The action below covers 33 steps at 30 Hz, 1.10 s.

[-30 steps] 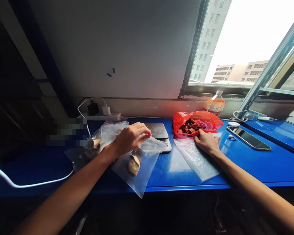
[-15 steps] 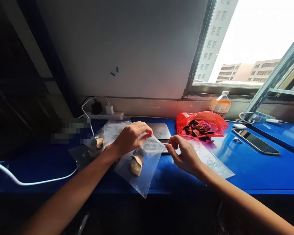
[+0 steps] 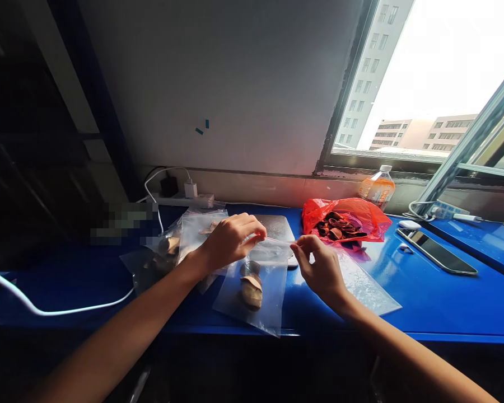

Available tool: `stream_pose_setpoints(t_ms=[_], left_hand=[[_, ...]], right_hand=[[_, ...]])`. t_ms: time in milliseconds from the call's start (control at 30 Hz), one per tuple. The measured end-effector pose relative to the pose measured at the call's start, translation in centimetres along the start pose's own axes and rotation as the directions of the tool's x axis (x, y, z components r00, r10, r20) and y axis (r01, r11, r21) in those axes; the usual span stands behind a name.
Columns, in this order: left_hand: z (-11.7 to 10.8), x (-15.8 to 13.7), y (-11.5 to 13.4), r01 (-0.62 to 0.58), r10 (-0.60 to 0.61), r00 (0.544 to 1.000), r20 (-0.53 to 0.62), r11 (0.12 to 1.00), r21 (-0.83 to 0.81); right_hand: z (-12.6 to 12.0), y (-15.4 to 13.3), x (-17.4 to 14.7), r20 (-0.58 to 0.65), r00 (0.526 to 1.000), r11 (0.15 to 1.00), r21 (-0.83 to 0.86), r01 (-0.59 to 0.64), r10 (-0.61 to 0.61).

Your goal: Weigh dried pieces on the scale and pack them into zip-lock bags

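Observation:
A clear zip bag hangs upright between my hands, with brown and tan dried pieces inside it. My left hand pinches the top edge at its left corner. At the right corner, my right hand grips the same edge between thumb and fingertips, so the edge is stretched nearly straight. Behind the bag is a silver, flat-topped device, partly hidden by my left hand. Other clear bags with tan pieces lie to the left of my left hand.
An open red plastic bag of dark dried pieces stands at the back right, before an orange drink bottle. Flat clear bags lie in front of it. A phone rests further right. A white cable crosses the blue table at left.
My right hand has taken hold of the bag's right top corner, from which it was just apart. The bag's edge is now taut and the bag hangs straighter, slightly further right.

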<state>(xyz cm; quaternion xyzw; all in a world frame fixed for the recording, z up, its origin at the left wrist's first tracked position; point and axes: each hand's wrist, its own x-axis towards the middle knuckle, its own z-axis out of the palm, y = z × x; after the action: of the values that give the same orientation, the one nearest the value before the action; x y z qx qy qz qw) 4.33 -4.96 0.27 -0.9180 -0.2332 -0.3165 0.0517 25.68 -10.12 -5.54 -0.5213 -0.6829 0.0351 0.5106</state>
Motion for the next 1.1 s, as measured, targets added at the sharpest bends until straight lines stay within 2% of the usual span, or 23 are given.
stream_pose_setpoints(t_ms=[167, 267, 367, 467, 600, 733, 900, 1100], left_hand=[[0.1, 0.0, 0.1, 0.033, -0.033, 0.999, 0.010, 0.999, -0.007], [0.1, 0.0, 0.2, 0.044, -0.044, 0.999, 0.007, 0.999, -0.016], [0.1, 0.0, 0.2, 0.031, -0.031, 1.000, 0.004, 0.999, -0.024], [0.3, -0.1, 0.1, 0.017, -0.017, 1.000, 0.004, 0.999, -0.028], [0.4, -0.1, 0.1, -0.006, 0.007, 1.000, 0.009, 0.999, -0.040], [0.3, -0.1, 0.2, -0.012, 0.013, 1.000, 0.014, 0.997, -0.073], [0.3, -0.1, 0.3, 0.024, -0.026, 1.000, -0.011, 0.994, -0.108], [0.4, -0.2, 0.3, 0.015, -0.014, 1.000, 0.014, 0.994, -0.109]], right_hand=[[-0.2, 0.3, -0.1, -0.030, 0.998, 0.997, 0.045, -0.057, 0.059], [-0.1, 0.6, -0.1, -0.005, 1.000, 0.998, 0.057, -0.026, 0.027], [0.0, 1.0, 0.1, -0.037, 0.986, 0.982, -0.098, 0.158, -0.163], [-0.2, 1.4, 0.3, -0.049, 0.920, 0.895, -0.257, 0.365, -0.389], [-0.6, 1.7, 0.5, 0.033, 0.858, 0.788, -0.376, 0.486, -0.513], [-0.8, 1.9, 0.8, 0.086, 0.838, 0.736, -0.437, 0.518, -0.539], [-0.8, 1.7, 0.7, 0.101, 0.857, 0.751, -0.437, 0.495, -0.506], [-0.6, 1.8, 0.3, 0.104, 0.824, 0.748, -0.370, 0.551, -0.557]])
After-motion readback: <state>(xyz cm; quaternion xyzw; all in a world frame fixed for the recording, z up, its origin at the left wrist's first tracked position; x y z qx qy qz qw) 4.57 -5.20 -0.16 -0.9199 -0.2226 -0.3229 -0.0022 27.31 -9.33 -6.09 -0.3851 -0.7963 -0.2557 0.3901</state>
